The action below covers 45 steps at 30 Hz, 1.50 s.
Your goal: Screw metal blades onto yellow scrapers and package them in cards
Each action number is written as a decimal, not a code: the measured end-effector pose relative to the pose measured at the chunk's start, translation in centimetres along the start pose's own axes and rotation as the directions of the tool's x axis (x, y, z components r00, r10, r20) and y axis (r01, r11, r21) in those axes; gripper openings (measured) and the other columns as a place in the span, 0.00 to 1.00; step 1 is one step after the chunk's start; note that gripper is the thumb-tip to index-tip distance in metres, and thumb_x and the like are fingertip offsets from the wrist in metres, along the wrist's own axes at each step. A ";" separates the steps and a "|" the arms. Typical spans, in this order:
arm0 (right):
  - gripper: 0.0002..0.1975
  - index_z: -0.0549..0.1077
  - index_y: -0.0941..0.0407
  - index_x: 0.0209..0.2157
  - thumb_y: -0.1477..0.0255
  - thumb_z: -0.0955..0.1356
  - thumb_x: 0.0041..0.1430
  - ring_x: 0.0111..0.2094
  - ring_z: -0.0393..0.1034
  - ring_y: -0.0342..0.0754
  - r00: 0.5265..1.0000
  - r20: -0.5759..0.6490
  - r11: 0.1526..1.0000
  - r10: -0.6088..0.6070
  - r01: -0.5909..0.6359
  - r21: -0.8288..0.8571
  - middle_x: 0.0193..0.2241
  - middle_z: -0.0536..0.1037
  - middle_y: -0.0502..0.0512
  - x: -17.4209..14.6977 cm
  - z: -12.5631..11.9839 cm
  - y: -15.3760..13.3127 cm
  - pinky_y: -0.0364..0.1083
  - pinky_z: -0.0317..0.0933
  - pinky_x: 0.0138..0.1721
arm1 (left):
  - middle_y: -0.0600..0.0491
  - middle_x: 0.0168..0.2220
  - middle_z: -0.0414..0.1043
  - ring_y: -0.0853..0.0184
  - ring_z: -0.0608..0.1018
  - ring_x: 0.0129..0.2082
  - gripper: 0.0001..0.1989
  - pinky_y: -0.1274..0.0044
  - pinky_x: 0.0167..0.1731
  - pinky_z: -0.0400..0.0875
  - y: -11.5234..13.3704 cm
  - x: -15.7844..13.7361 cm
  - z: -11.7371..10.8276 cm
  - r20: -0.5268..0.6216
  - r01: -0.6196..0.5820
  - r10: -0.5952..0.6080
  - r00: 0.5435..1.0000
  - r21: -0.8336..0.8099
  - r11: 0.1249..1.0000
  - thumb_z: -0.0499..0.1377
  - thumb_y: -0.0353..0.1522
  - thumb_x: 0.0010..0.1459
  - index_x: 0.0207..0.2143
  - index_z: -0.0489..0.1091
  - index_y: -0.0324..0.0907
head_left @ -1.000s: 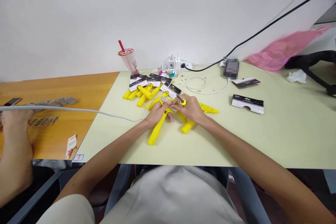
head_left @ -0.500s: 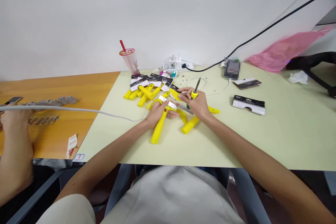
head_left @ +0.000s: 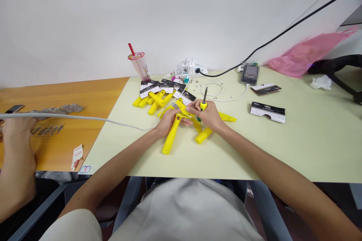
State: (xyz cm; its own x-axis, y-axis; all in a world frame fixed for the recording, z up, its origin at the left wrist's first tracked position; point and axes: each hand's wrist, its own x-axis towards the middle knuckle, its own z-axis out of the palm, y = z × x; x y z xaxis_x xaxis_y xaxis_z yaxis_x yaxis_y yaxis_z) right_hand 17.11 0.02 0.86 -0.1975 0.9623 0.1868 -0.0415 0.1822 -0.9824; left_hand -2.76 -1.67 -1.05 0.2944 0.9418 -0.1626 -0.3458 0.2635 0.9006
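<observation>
My left hand (head_left: 166, 122) is closed around the head end of a yellow scraper (head_left: 171, 135), whose round handle points toward me. My right hand (head_left: 208, 113) keeps a yellow-and-green screwdriver (head_left: 203, 106) in its grip, shaft pointing up. Between that hand's thumb and fingertips is a flat yellow plate (head_left: 182, 108), lying over the scraper's head. Another yellow scraper (head_left: 205, 134) rests on the table below my right hand, partly covered by it. Beyond my hands lie several yellow scrapers (head_left: 152, 101) with black-and-white cardboard sleeves (head_left: 149, 89).
A cup (head_left: 140, 68) with a red straw stands by the wall near a power strip (head_left: 183, 68). Loose cardboard sleeves (head_left: 267, 112) lie at right, before a pink bag (head_left: 302, 54). A white cable (head_left: 124, 122) crosses from the left. Another person's arm (head_left: 18, 150) rests at far left.
My right hand has moved slightly left and brought the yellow plate down over the scraper's white head area, which is now covered. The screwdriver moved along with it.
</observation>
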 end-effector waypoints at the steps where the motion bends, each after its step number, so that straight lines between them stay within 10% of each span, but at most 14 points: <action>1: 0.38 0.59 0.51 0.21 0.44 0.84 0.45 0.44 0.82 0.58 1.000 -0.001 1.000 0.005 -0.005 -0.001 0.40 0.88 0.63 0.0 0.0 0.0 0.56 0.76 0.49 | 0.36 0.44 0.88 0.44 0.91 0.46 0.20 0.60 0.46 0.89 0.0 0.0 -0.1 0.027 0.006 -0.006 1.000 -0.014 1.000 0.68 0.37 0.60 0.50 0.78 0.33; 17: 0.31 0.57 0.50 0.21 0.57 0.81 0.53 0.39 0.81 0.56 1.000 0.016 0.997 -0.003 0.004 -0.077 0.35 0.88 0.59 -0.1 0.0 0.4 0.51 0.71 0.42 | 0.35 0.57 0.85 0.47 0.90 0.52 0.32 0.60 0.56 0.86 -0.2 -0.7 0.9 0.169 -0.008 -0.004 0.986 0.071 0.997 0.77 0.39 0.60 0.63 0.77 0.37; 45: 0.39 0.58 0.51 0.20 0.46 0.86 0.42 0.35 0.78 0.52 0.996 0.003 0.995 0.094 -0.094 0.011 0.37 0.88 0.59 0.1 -0.2 0.7 0.51 0.74 0.38 | 0.34 0.55 0.85 0.49 0.90 0.52 0.24 0.58 0.61 0.84 -0.1 -0.4 0.3 0.176 0.080 -0.086 0.981 0.045 0.996 0.74 0.36 0.67 0.60 0.75 0.36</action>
State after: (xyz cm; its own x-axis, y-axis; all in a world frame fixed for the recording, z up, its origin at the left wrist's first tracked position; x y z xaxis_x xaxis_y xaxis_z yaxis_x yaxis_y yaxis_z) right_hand 17.26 0.30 0.21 -0.2035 0.9746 0.0933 -0.0331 0.0884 -0.9955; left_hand -2.60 -2.13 -0.98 0.4757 0.8638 -0.1660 -0.2810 0.3281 0.9019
